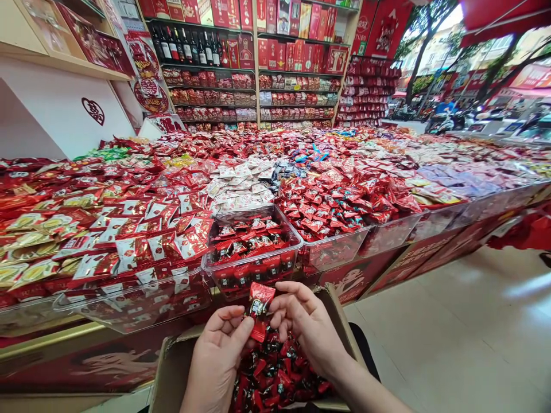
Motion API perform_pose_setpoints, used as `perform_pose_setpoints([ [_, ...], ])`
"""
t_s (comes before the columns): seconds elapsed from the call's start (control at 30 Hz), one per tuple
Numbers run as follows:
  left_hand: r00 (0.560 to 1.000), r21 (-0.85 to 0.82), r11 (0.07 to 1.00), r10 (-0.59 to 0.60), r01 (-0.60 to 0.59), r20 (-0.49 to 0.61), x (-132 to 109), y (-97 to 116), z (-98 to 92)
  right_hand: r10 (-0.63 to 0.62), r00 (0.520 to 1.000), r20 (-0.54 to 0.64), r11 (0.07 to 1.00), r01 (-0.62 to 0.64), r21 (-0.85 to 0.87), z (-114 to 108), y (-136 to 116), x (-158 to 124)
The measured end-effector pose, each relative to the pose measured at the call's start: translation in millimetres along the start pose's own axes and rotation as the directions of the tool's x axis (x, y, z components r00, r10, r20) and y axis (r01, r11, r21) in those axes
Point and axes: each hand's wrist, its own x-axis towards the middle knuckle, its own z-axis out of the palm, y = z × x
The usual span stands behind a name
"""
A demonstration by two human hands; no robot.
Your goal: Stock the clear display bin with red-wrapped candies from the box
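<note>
Head view: a red packet (pixel 260 310) is held up between two bare hands, above an open carton (pixel 173 358); the left hand (pixel 219 347) has its grip pinched closed on the packet's lower left edge, thumb in front; the right hand (pixel 312 327) has its grip loosely curled at the right edge, and whether it touches I cannot tell; with so narrow a pinch, the packet could slip and be lost among similar packets (pixel 279 367) in the carton, or a hard tug could split it; its long axis runs up and down the view, top leaning slightly right, printed face towards the camera; beyond, a filled clear tub (pixel 253 258) stands along the counter (pixel 355 281).
</note>
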Motion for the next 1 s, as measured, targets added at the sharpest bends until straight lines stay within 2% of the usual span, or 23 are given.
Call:
perform_pose_setpoints([
  [0.07,0.996,0.083,0.993,0.087,-0.085,-0.027,3,-2,-0.3,0.031,1.000,-0.005,0.999,-0.031,-0.028,2,1,3],
  [0.2,0.995,0.115,0.988,0.102,-0.100,-0.013,3,-5,-1.2,0.032,0.999,-0.016,0.977,-0.035,-0.211,0,3,6],
  [0.27,0.991,0.112,0.986,0.125,-0.120,-0.040,4,-7,-3.9,-0.113,0.993,-0.022,0.930,0.098,-0.356,-2,5,5],
  [0.3,0.988,0.119,0.984,0.142,-0.134,-0.059,6,-8,-5.7,-0.233,0.972,0.023,0.860,0.217,-0.461,-3,7,3],
  [0.33,0.985,0.132,0.980,0.158,-0.148,-0.072,7,-10,-7.4,-0.355,0.928,0.115,0.742,0.355,-0.569,-4,9,1],
  [0.37,0.982,0.151,0.976,0.172,-0.159,-0.073,8,-12,-8.7,-0.445,0.861,0.247,0.581,0.487,-0.652,-5,11,-1],
  [0.4,0.981,0.173,0.970,0.183,-0.170,-0.061,9,-13,-9.4,-0.479,0.787,0.388,0.405,0.591,-0.697,-6,12,-4],
  [0.47,0.978,0.212,0.957,0.206,-0.196,-0.027,6,-14,-8.6,-0.442,0.670,0.597,0.122,0.704,-0.700,-7,13,-7],
  [0.5,0.975,0.230,0.950,0.221,-0.211,-0.016,3,-13,-7.4,-0.418,0.633,0.651,0.037,0.728,-0.684,-7,11,-7],
  [0.53,0.972,0.250,0.941,0.236,-0.228,-0.002,-1,-11,-6.5,-0.396,0.608,0.688,-0.011,0.746,-0.666,-7,6,-6],
  [0.6,0.964,0.305,0.917,0.267,-0.258,0.014,-8,-4,-8.3,-0.390,0.560,0.732,-0.038,0.784,-0.620,-6,-11,-1],
  [0.67,0.934,0.427,0.836,0.353,-0.343,0.059,-8,4,-19.3,-0.425,0.528,0.736,-0.053,0.797,-0.602,-4,-37,14],
  [0.7,0.897,0.523,0.742,0.428,-0.419,0.112,-5,7,-29.2,-0.442,0.526,0.727,-0.073,0.786,-0.613,-4,-51,26],
  [0.73,0.843,0.620,0.607,0.506,-0.497,0.181,1,8,-42.1,-0.441,0.542,0.715,-0.100,0.762,-0.639,-3,-65,40],
  [0.8,0.698,0.756,0.239,0.614,-0.610,0.369,19,7,-74.6,-0.353,0.622,0.699,-0.177,0.689,-0.703,-1,-87,75],
  [0.83,0.657,0.788,0.120,0.636,-0.604,0.406,29,5,-92.7,-0.270,0.672,0.689,-0.229,0.651,-0.724,0,-95,93],
  [0.87,0.635,0.819,0.051,0.659,-0.572,0.403,39,1,-110.7,-0.188,0.717,0.671,-0.283,0.615,-0.736,1,-100,111],
  [0.9,0.640,0.853,0.001,0.662,-0.523,0.391,49,-4,-127.6,-0.107,0.751,0.651,-0.338,0.588,-0.735,1,-102,127],
  [0.93,0.635,0.873,-0.040,0.669,-0.486,0.385,56,-9,-142.8,-0.027,0.772,0.635,-0.384,0.578,-0.720,2,-102,140],
  [1.0,0.635,0.893,-0.104,0.668,-0.437,0.388,66,-18,-165.8,0.100,0.779,0.619,-0.437,0.593,-0.676,3,-99,158],
])
